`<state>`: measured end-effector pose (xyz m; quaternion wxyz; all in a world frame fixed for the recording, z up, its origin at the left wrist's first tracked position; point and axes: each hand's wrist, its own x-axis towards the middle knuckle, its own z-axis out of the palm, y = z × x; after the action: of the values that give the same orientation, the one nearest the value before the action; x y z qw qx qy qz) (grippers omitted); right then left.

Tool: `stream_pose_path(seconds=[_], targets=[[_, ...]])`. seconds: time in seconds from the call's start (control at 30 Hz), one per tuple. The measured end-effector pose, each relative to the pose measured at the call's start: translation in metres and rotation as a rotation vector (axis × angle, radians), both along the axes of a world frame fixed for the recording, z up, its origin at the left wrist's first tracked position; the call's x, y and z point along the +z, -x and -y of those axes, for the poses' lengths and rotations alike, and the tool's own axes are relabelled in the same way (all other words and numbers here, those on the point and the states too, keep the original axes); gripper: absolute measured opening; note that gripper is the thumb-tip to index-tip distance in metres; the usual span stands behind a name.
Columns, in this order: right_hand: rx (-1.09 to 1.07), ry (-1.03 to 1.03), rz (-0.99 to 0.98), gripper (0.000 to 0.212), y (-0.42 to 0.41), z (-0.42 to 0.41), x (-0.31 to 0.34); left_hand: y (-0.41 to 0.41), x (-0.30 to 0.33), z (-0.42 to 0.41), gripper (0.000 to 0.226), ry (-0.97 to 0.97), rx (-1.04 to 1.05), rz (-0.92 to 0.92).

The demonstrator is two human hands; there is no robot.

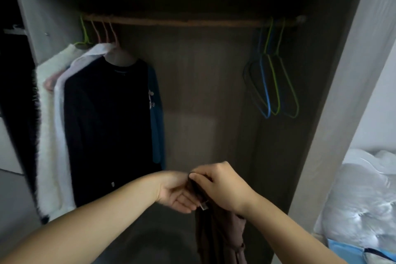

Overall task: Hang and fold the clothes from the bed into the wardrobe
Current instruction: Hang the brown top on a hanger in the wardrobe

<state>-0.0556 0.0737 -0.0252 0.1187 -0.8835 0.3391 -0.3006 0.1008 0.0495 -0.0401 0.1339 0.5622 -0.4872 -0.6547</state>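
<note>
Open wardrobe [334,92], rail [182,21] at 12 o'clock: hung clothes [102,124] at 9, empty hangers [272,83] at 2. Brown garment [218,238] hangs at 6 o'clock, below both hands. Right hand [222,186] pinches its top edge, fingers curled; left hand [175,193] grips it from 9 o'clock, touching the right.

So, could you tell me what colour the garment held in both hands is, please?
Brown, a muted dusty shade; the garment shows best in the head view, hanging below the hands.
</note>
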Motion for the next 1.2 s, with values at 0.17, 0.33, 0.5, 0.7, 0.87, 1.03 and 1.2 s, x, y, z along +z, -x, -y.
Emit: stream_pose_path(seconds=[0.17,0.33,0.5,0.7,0.87,1.03,1.2], targets=[[-0.04,0.018,-0.212,0.028,-0.001,0.018,-0.006,0.015,0.0,0.036,0.028,0.232,-0.155,0.317],[-0.145,-0.058,-0.27,0.026,-0.004,0.033,-0.002,0.026,0.005,0.072,0.025,0.348,-0.48,0.612],[-0.234,-0.084,-0.251,0.023,-0.035,0.044,0.005,0.005,0.015,0.108,0.033,0.457,-0.675,0.856],[-0.287,-0.162,-0.266,0.022,-0.079,0.059,0.013,-0.023,0.025,0.148,0.039,0.847,-0.227,0.401],[-0.567,-0.02,-0.139,0.021,-0.068,0.07,0.07,-0.025,0.047,0.159,0.03,0.356,0.138,-0.415],[-1.103,0.468,-0.014,0.03,-0.009,0.105,0.157,-0.039,0.071,0.17,0.031,0.108,0.21,-0.581],[-1.399,0.25,-0.283,0.04,0.025,0.15,0.184,-0.057,0.074,0.173,0.03,0.125,0.014,-0.473]])
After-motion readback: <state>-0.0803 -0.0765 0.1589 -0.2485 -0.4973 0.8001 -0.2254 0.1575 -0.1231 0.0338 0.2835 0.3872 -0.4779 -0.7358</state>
